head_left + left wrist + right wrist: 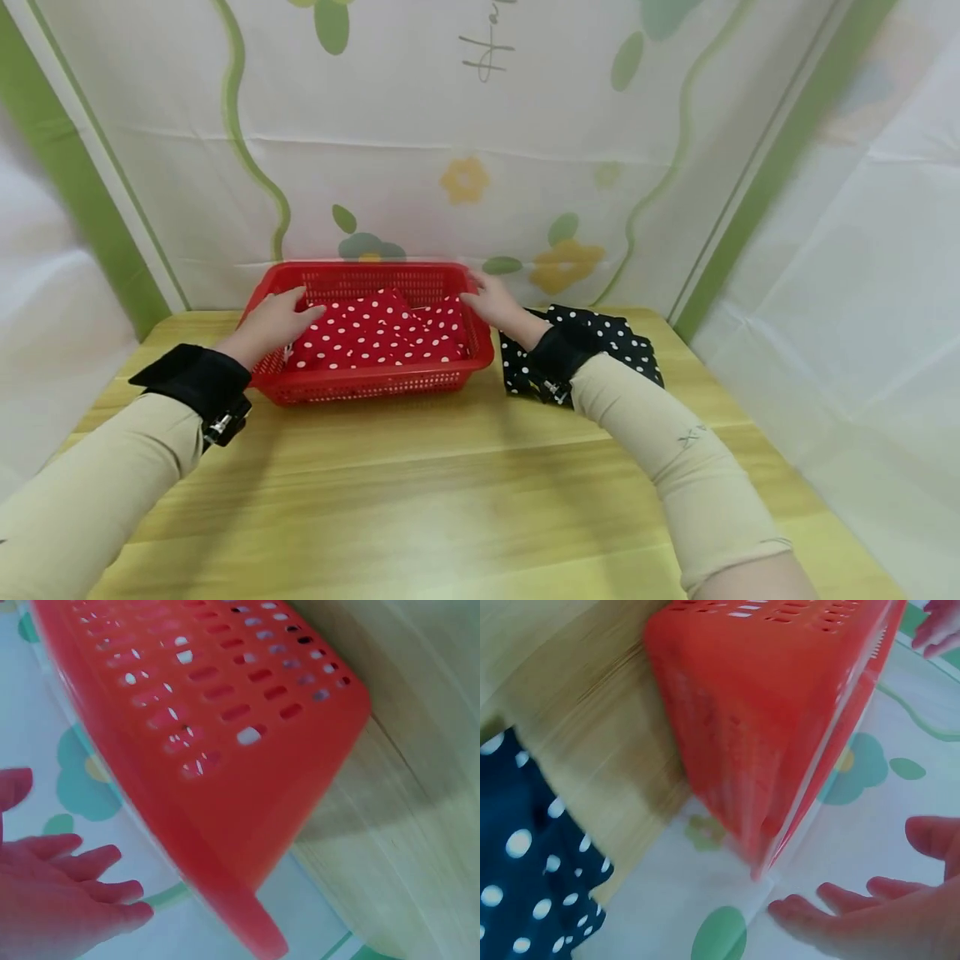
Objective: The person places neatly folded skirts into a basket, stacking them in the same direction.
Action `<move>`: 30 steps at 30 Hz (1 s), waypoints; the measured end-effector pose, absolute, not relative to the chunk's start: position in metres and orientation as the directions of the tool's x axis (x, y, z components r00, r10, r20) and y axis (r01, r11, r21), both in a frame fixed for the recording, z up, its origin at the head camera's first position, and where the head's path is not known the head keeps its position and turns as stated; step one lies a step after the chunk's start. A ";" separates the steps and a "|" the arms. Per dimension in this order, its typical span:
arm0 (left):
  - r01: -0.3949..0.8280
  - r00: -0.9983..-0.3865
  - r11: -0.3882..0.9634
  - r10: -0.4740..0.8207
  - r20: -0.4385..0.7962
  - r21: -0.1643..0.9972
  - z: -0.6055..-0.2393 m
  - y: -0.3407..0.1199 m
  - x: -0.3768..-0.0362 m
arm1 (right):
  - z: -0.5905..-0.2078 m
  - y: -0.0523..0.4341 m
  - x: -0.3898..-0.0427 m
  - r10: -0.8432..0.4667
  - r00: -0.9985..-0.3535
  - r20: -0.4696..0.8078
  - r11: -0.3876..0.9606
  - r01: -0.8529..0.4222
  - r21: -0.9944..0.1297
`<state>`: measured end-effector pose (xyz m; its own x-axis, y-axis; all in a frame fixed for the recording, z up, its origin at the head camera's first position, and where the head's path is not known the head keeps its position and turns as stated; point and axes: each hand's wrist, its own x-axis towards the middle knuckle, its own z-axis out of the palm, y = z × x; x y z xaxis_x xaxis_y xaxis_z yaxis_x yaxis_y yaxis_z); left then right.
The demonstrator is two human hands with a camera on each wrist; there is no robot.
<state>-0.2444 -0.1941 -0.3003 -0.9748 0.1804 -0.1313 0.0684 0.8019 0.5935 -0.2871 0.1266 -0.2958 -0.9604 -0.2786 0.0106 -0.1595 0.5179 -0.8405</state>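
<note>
Both sets of fingers are held apart and relaxed: the left hand [276, 321] at the left rim of the basket [367, 385], the right hand [495, 304] at its right rim. Even pressure from both sides would be needed to keep it level. Red cloth [378, 332] lies inside; black cloth [615, 337] lies right of it on the table [420, 475], and printed sheeting [465, 142] hangs at the far side.

Both hands [273, 323] [491, 302] rest on red basket [375, 385].

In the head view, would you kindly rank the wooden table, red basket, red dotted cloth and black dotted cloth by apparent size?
1. wooden table
2. red basket
3. red dotted cloth
4. black dotted cloth, though the right arm hides part of it, so its rank against the red cloth is unsure.
</note>
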 end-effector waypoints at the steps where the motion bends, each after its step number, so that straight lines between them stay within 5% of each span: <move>1: 0.087 -0.974 0.812 0.192 -0.123 0.577 -0.300 -0.194 -0.243 | -0.296 0.129 -0.288 -0.303 -0.953 0.017 0.539 -0.186 -0.822; 7: 0.116 -0.968 0.836 0.215 -0.126 0.537 -0.298 -0.193 -0.237 | -0.295 0.143 -0.286 -0.356 -0.934 0.025 0.734 -0.296 -0.611; 13: 0.113 -0.965 0.820 0.224 -0.133 0.561 -0.298 -0.196 -0.227 | -0.295 0.151 -0.278 -0.299 -0.952 -0.065 0.885 -0.251 -0.393; 30: 0.155 -0.971 0.855 0.223 -0.082 0.495 -0.318 -0.185 -0.211 | -0.305 0.187 -0.265 -0.216 -0.969 -0.118 0.927 -0.166 -0.336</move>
